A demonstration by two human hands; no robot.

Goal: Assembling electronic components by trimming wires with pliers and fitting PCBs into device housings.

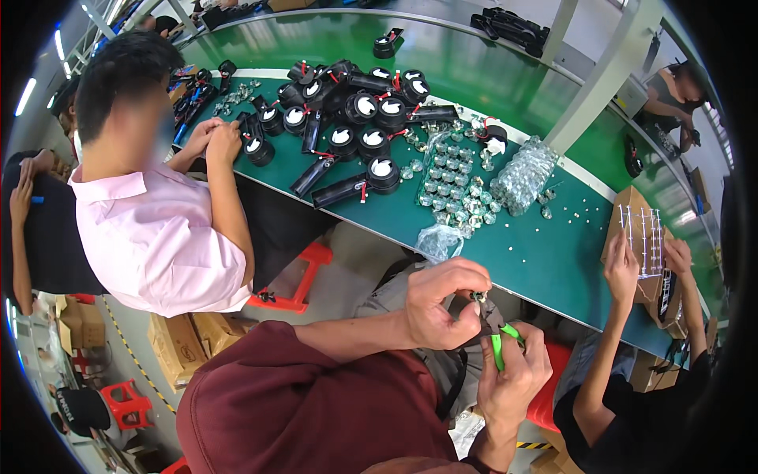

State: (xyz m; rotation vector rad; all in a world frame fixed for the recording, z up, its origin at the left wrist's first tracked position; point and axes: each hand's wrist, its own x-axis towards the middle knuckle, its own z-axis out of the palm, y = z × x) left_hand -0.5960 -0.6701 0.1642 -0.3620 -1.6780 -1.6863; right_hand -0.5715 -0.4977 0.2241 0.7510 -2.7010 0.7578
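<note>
Both hands work below the green bench [553,261]: the left hand [442,304] has its fingers pinched shut on a small clear-and-metal part [477,297], while the right hand [517,375] has its fingers wrapped around green-handled pliers [497,341], long axis upright, nose pointing up at that part.

The left hand [442,304] pinches a small metal part [477,297] against green-handled pliers [496,336] gripped by the right hand [517,371], below the green bench [553,253].
</note>
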